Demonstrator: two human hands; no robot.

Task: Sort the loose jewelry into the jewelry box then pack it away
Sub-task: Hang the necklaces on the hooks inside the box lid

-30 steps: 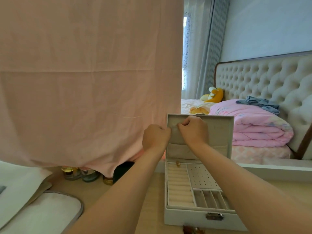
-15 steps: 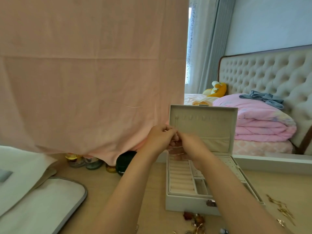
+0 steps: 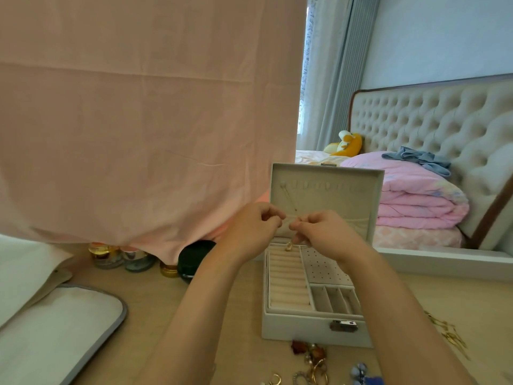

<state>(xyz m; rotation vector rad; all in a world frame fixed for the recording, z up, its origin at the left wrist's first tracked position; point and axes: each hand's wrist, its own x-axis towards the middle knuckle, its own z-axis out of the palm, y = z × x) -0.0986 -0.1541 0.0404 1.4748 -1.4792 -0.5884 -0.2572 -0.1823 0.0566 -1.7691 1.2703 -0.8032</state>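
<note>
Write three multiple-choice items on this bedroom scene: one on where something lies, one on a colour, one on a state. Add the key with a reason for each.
1. Where does the pile of loose jewelry lie?
A. on the table, in front of the jewelry box
B. on the floor
C. on a chair

2. What colour is the folded quilt on the bed?
A. green
B. pink
C. black

3. How does the box's lid stand?
A. shut and latched
B. taken off, lying beside the box
C. open and upright

Key:
1 A: the pieces lie on the wood just on the near side of the box's latch.
2 B: all its folds are pale pink.
3 C: the lid's lined inside faces the camera and the trays below are uncovered.
</note>
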